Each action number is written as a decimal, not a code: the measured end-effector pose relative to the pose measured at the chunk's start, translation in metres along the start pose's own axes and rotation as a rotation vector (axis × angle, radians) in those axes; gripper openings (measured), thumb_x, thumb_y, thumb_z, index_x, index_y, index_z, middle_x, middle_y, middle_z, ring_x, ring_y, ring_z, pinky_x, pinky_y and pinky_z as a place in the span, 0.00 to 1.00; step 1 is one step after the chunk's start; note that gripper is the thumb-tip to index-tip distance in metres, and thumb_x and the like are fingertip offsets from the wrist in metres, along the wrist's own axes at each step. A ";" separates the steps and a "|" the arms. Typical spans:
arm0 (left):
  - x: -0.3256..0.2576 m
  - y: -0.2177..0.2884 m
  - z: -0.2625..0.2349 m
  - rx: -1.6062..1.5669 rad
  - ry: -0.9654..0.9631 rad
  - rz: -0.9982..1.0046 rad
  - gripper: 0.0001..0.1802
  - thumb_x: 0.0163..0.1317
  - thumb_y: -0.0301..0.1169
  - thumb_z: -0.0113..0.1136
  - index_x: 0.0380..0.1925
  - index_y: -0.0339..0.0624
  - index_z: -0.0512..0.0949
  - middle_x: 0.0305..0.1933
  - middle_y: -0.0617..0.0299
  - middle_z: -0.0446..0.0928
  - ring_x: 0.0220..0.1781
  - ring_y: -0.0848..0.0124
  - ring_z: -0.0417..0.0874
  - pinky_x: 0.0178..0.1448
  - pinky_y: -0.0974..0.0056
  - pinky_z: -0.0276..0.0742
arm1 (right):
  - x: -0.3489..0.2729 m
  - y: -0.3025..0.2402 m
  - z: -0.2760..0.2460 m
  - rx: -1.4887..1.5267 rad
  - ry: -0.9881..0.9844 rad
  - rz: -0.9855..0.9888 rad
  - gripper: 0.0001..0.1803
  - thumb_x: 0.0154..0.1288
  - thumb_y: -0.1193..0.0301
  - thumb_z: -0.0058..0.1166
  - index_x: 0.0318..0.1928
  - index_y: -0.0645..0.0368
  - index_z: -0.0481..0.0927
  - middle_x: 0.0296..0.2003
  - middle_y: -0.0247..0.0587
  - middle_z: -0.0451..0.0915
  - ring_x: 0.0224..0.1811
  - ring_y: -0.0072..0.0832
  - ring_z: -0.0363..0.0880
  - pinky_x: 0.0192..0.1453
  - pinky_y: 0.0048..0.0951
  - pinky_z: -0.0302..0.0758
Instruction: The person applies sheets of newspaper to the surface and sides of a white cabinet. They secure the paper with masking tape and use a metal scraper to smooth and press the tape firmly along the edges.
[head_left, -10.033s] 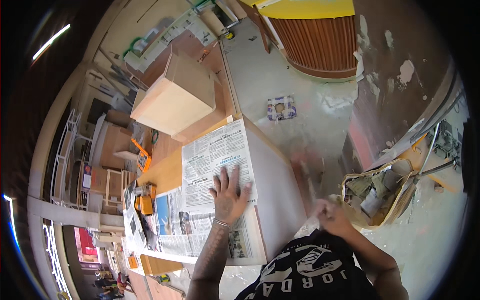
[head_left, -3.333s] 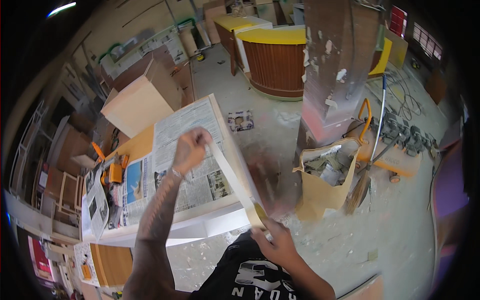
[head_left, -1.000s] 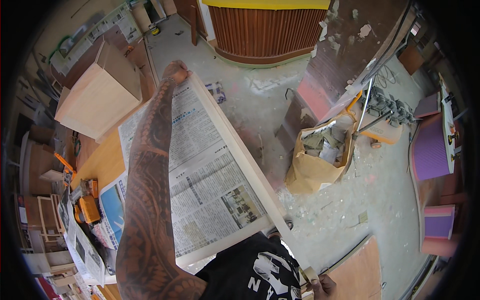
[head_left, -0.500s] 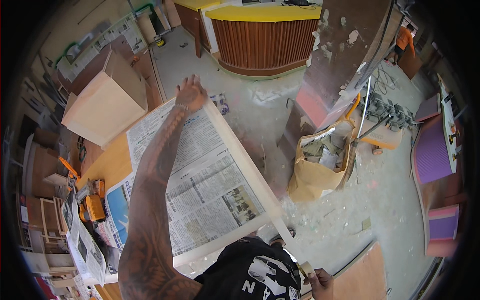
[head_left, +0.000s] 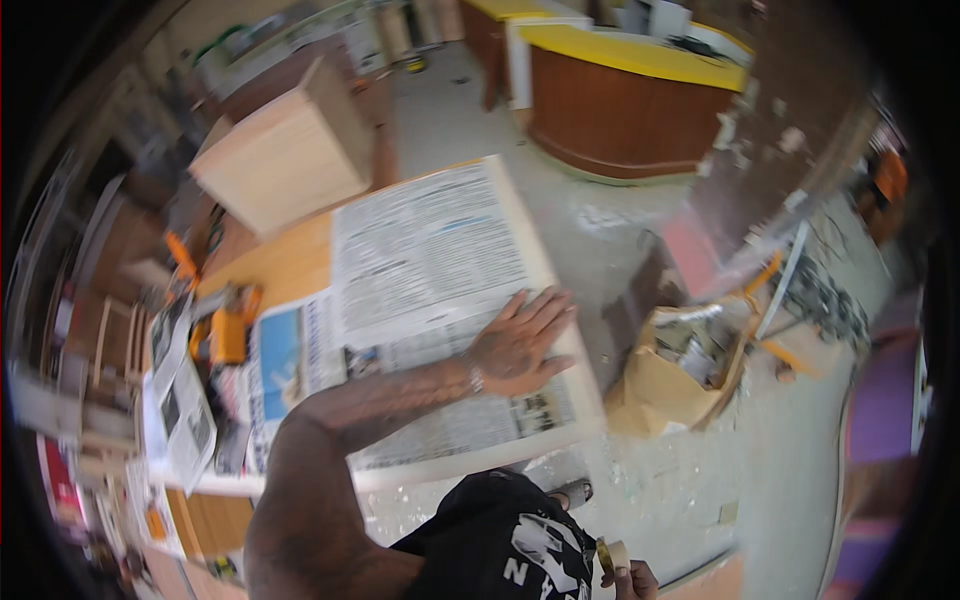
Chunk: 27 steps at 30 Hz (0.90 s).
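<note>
My left hand lies flat with fingers spread on a sheet of newspaper, near its right edge. The paper covers a pale wooden board that lies on a workbench. My right hand hangs low at the bottom edge of the view, beside my black shirt, and its fingers close on a small roll of tape.
A light wooden cabinet box stands at the back left. An orange power tool and more newspaper lie left of the board. A brown paper sack of rubbish stands on the dusty floor to the right. A curved brown-and-yellow counter stands behind.
My left hand has drawn back from the far end of the newspaper to its near right edge, pressing flat. The view has swung and tilted.
</note>
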<state>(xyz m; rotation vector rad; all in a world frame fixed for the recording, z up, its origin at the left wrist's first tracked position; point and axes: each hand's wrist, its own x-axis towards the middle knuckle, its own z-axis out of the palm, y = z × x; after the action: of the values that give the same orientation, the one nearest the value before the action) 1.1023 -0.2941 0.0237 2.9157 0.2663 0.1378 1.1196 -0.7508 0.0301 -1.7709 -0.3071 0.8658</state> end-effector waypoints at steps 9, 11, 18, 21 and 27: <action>-0.131 -0.092 -0.086 -0.321 0.256 -0.743 0.36 0.69 0.53 0.58 0.66 0.36 0.72 0.60 0.39 0.79 0.65 0.50 0.80 0.69 0.56 0.73 | 0.019 -0.022 -0.013 -0.132 -0.128 0.059 0.14 0.76 0.66 0.51 0.43 0.66 0.83 0.32 0.39 0.80 0.36 0.28 0.74 0.43 0.31 0.70; -0.195 -0.113 -0.098 -0.186 0.403 -0.919 0.30 0.69 0.50 0.61 0.59 0.37 0.79 0.47 0.44 0.84 0.49 0.59 0.85 0.56 0.58 0.78 | 0.024 -0.025 -0.015 -0.140 -0.177 0.090 0.15 0.76 0.65 0.52 0.42 0.66 0.83 0.32 0.39 0.80 0.37 0.29 0.74 0.45 0.32 0.70; -0.439 -0.141 -0.095 0.592 -0.376 -0.972 0.16 0.64 0.43 0.61 0.28 0.44 0.86 0.37 0.51 0.86 0.41 0.51 0.88 0.48 0.50 0.82 | 0.035 -0.035 -0.013 -0.338 -0.099 0.262 0.17 0.74 0.60 0.52 0.37 0.63 0.81 0.32 0.38 0.79 0.39 0.33 0.73 0.52 0.37 0.68; -0.506 -0.131 -0.079 0.444 -0.388 -0.956 0.16 0.57 0.48 0.67 0.33 0.48 0.86 0.42 0.55 0.85 0.50 0.53 0.85 0.55 0.50 0.79 | 0.050 -0.034 -0.022 -0.230 -0.353 0.272 0.18 0.73 0.58 0.55 0.38 0.63 0.81 0.34 0.39 0.80 0.40 0.34 0.73 0.52 0.35 0.68; -0.547 -0.146 -0.058 0.123 -0.020 -1.358 0.50 0.36 0.49 0.84 0.58 0.36 0.73 0.58 0.48 0.77 0.62 0.53 0.78 0.68 0.54 0.72 | 0.075 -0.003 -0.039 -0.204 -0.353 0.192 0.16 0.72 0.64 0.60 0.37 0.69 0.81 0.29 0.41 0.85 0.32 0.25 0.80 0.42 0.28 0.75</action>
<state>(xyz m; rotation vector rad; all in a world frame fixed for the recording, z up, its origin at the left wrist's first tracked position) 0.5350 -0.2450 0.0081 2.1783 2.1028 -0.1339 1.1995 -0.7334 0.0085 -1.8504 -0.4736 1.3292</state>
